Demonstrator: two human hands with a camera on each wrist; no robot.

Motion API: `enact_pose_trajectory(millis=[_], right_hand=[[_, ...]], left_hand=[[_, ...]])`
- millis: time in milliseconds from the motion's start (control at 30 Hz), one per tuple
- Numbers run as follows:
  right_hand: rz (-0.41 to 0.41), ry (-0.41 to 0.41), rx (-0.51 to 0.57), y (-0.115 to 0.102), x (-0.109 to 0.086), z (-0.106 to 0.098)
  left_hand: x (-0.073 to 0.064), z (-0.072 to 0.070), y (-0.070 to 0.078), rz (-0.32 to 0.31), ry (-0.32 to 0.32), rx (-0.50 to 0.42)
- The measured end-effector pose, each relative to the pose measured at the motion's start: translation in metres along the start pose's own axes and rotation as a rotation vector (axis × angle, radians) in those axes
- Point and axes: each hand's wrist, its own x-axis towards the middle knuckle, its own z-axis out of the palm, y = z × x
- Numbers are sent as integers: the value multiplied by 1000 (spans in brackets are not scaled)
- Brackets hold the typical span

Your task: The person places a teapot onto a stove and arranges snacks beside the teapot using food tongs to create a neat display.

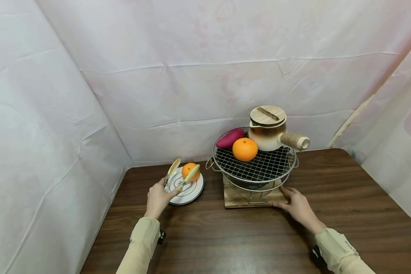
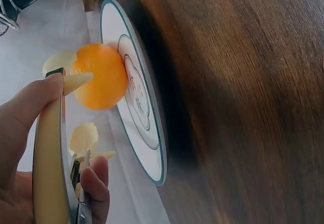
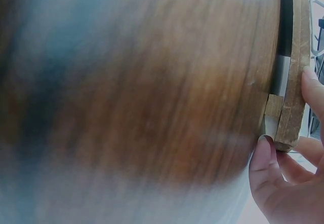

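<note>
My left hand (image 1: 158, 198) grips a pair of tongs (image 1: 192, 173) with cream tips spread apart. Between the tips, an orange (image 1: 189, 169) sits on a white plate (image 1: 199, 191) with a dark rim. The left wrist view shows thumb and fingers on the tong arms, one tip overlapping the orange (image 2: 104, 77). My right hand (image 1: 298, 208) holds the front right corner of a wooden board (image 1: 233, 199); in the right wrist view its fingers curl around the board's edge (image 3: 293, 102). On that board stands a round grill (image 1: 250, 169) with a wire mesh top.
The grill carries another orange (image 1: 245, 149), a purple sweet potato (image 1: 230, 138) and a clay pot (image 1: 265, 137) with a wooden lid (image 1: 268, 115). The pot's wrapped handle (image 1: 294, 140) sticks out to the right past the grill rim. A pale curtain (image 1: 205, 87) hangs behind the dark wooden table (image 1: 205, 243).
</note>
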Motion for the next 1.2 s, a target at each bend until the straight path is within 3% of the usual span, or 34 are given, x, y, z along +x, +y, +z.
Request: enact_pose_trajectory(millis=[367,600,1200], right_hand=[[-7,4,-5,1,1,1],[-2,5,-6,1,1,1],[4,-1,-2,0,1,0]], left_hand=[[-1,6,-2,-19,-52,32],[-1,9,-6,-50,-98,1],[-3,8,-9,-31,-76,-8]])
